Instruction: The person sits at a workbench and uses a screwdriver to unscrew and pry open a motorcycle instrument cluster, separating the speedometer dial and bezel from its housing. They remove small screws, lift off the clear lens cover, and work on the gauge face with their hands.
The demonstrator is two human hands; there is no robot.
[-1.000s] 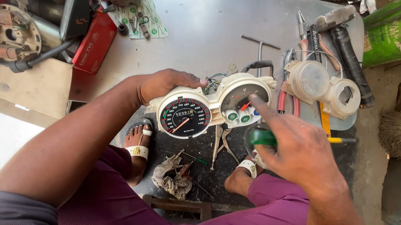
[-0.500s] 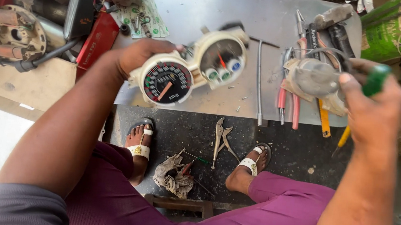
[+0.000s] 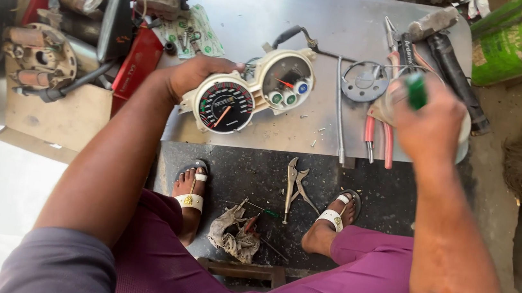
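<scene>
My left hand [image 3: 194, 75] grips the left end of a cream motorcycle instrument cluster [image 3: 250, 94], with a black speedometer dial and a second gauge with coloured lamps, resting tilted on the grey metal sheet [image 3: 256, 10]. My right hand [image 3: 429, 116] is closed around a green-handled screwdriver [image 3: 416, 90], held above the sheet's right side over a round clear cover [image 3: 364, 83] and red-handled pliers [image 3: 378, 136].
Engine parts and a red housing [image 3: 134, 62] crowd the left. A metal rod [image 3: 340, 109], black grips [image 3: 451, 63] and a green drum [image 3: 511, 43] lie right. Locking pliers [image 3: 293, 182] and a rag [image 3: 235, 234] lie on the dark floor between my sandalled feet.
My left hand lifted the cluster off my lap and set it farther away on the metal sheet. My right hand swung the green-handled screwdriver up and right, over the tools.
</scene>
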